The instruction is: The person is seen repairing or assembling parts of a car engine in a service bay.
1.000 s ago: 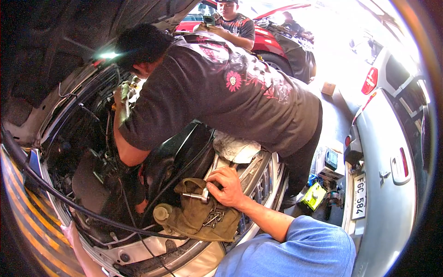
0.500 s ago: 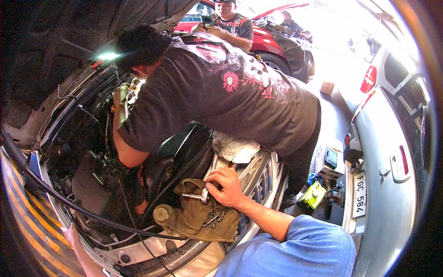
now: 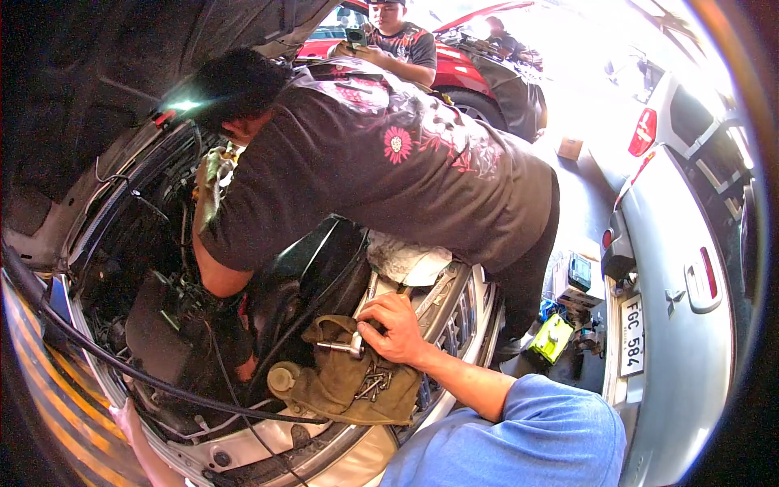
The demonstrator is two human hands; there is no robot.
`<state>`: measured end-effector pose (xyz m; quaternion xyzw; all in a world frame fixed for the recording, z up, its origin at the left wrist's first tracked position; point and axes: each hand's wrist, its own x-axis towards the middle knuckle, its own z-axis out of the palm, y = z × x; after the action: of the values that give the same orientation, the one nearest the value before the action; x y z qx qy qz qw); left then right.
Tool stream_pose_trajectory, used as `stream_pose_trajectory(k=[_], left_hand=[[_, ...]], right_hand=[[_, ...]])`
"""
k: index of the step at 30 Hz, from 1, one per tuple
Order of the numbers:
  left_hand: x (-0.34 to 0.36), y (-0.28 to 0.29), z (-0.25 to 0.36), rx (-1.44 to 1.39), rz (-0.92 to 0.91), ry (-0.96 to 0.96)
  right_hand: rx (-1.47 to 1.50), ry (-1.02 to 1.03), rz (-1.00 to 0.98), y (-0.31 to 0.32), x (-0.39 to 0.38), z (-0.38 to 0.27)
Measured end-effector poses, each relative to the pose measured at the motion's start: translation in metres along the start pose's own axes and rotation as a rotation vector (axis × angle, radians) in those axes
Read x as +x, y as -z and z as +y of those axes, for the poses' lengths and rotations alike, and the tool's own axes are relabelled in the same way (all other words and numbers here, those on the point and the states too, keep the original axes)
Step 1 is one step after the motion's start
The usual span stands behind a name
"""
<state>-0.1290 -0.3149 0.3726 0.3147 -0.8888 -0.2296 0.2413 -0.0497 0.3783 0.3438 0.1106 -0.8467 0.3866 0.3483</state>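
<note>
My right hand (image 3: pixel 391 327) is closed on a ratchet wrench (image 3: pixel 355 345) at the front edge of the engine bay. Its head, with a silver socket (image 3: pixel 333 346) fitted, points left over a brown-green cloth (image 3: pixel 341 380). Several small bolts (image 3: pixel 374 384) lie heaped on that cloth, just below the hand. At the lower left, my left hand (image 3: pixel 126 420) rests on the car's side edge (image 3: pixel 150 442), its fingers looking stretched out and holding nothing visible.
A co-worker in a dark flowered shirt (image 3: pixel 389 162) leans across the engine bay with a lit lamp (image 3: pixel 185 105). A black hose (image 3: pixel 162 378) crosses before me. A reservoir cap (image 3: pixel 282 377) sits beside the cloth. A silver vehicle (image 3: pixel 673 243) stands right; another person (image 3: pixel 399 49) holds a phone.
The whole view has shifted slightly, moving most things a little to the left. My right hand keeps its grip on the ratchet wrench, and my left hand stays at the car's edge.
</note>
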Motion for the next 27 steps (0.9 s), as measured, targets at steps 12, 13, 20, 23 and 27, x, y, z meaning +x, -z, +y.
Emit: stream_pose_trajectory(k=[12, 13, 20, 23, 27], left_hand=[[-0.003, -0.004, 0.001, -0.067, 0.014, -0.031], [-0.004, -0.003, -0.001, -0.065, 0.016, -0.023], [-0.010, 0.002, -0.005, -0.074, 0.049, -0.003], [-0.019, -0.003, 0.016, -0.045, 0.012, -0.001], [-0.035, -0.004, 0.041, 0.089, 0.038, 0.098]], right_hand=[[-0.018, 0.003, 0.006, -0.001, -0.001, 0.001], [-0.023, 0.002, 0.004, -0.001, -0.001, 0.002], [-0.012, 0.018, 0.020, -0.008, 0.001, 0.000], [-0.041, 0.016, 0.033, -0.004, 0.000, 0.004], [-0.046, 0.008, 0.036, -0.009, -0.002, 0.006]])
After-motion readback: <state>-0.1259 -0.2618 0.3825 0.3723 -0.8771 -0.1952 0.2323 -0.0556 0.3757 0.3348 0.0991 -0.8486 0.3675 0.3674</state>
